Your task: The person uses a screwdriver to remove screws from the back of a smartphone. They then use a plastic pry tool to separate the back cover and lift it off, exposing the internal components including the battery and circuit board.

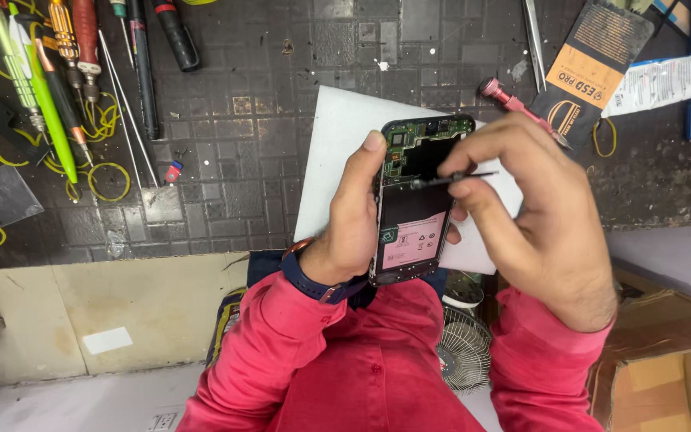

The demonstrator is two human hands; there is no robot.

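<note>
- Green, yellow and red screwdrivers (49,72) lie in a row at the far left of the dark mat (225,160), with yellow rubber bands (105,180) around them.
- Next comes the left hand (353,220). It grips the phone (413,200) by its long side, thumb up along the left edge and fingers wrapped behind.
- That phone has its back off, so the green board at the top and the pink-labelled battery show. It is held in the air over a white sheet (337,144), just above the person's red shirt.
- It looks light and stiff, but the bare parts inside look easy to break. The edges seem the safe place to hold it, not the open middle.
- Its long side runs up and down in the picture. Its top, with the green board, points away from the person.
- Further right, the right hand (537,216) pinches a thin dark tool (453,179) between thumb and fingers. The tool lies sideways across the phone, with one end over the dark middle.
- A red-handled tool (513,102) lies on the mat behind that hand.
</note>
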